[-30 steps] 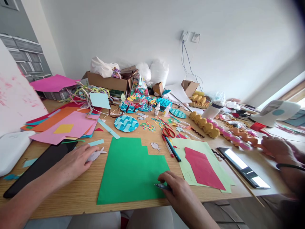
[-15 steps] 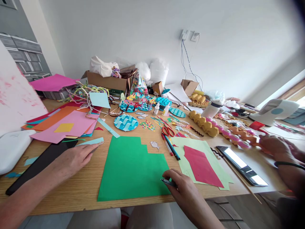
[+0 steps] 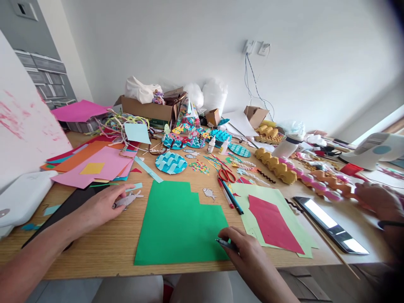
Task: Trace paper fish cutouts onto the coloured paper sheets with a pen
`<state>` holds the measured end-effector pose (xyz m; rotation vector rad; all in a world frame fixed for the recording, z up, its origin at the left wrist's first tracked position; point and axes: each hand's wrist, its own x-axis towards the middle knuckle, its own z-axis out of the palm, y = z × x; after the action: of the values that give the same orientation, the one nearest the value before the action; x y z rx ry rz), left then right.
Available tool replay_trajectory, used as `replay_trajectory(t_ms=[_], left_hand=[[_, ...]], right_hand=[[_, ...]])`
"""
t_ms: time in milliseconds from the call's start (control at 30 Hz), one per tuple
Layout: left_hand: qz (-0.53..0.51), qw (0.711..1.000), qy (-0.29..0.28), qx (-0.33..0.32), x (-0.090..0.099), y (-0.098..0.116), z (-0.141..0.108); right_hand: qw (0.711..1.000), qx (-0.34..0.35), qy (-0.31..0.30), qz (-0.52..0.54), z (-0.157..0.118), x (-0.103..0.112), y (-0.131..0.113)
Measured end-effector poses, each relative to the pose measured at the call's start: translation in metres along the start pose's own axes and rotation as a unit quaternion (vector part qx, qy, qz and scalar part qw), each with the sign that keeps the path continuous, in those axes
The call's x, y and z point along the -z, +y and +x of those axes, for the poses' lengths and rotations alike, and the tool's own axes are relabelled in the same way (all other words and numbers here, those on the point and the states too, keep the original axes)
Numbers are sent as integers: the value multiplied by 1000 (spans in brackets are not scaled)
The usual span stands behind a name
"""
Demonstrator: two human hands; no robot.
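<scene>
My left hand is closed on the tail or edge of a grey paper fish, left of a green paper sheet with a stepped upper right corner. A pale blue paper strip lies just behind that fish. In my right hand is a dark pen, its tip pointing left over the sheet's right edge. A second grey fish cutout rests beyond the notch. Right of the green sheet, a dark red paper piece overlaps light green paper.
Red-handled scissors and several pens lie behind the sheet. Further back are a woven blue paper oval and glue bottles. Coloured papers are piled left. A phone and another person's hand are at right.
My left hand has shifted with the grey fish, which now shows more fully in its fingers. The right hand keeps the pen in nearly the same place. The view has swung slightly left.
</scene>
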<state>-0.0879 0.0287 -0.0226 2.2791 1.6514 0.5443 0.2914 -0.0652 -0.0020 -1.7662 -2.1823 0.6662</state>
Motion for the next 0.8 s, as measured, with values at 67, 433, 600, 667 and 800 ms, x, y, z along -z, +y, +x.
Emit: replay_trajectory(t_ms=[67, 433, 600, 667, 800], left_hand=[[-24, 999, 27, 18, 7, 2, -2], [-27, 970, 3, -243, -23, 132, -5], [0, 951, -50, -305, -50, 175, -1], [-7, 947, -70, -313, -51, 181, 3], [-3, 954, -72, -291, -45, 174, 14]], right_hand=[[1000, 3, 12, 14, 0, 0, 1], [906, -63, 89, 410, 6, 1, -28], [895, -49, 69, 438, 13, 2, -34], [897, -58, 66, 433, 16, 2, -27], [916, -94, 111, 374, 23, 3, -1]])
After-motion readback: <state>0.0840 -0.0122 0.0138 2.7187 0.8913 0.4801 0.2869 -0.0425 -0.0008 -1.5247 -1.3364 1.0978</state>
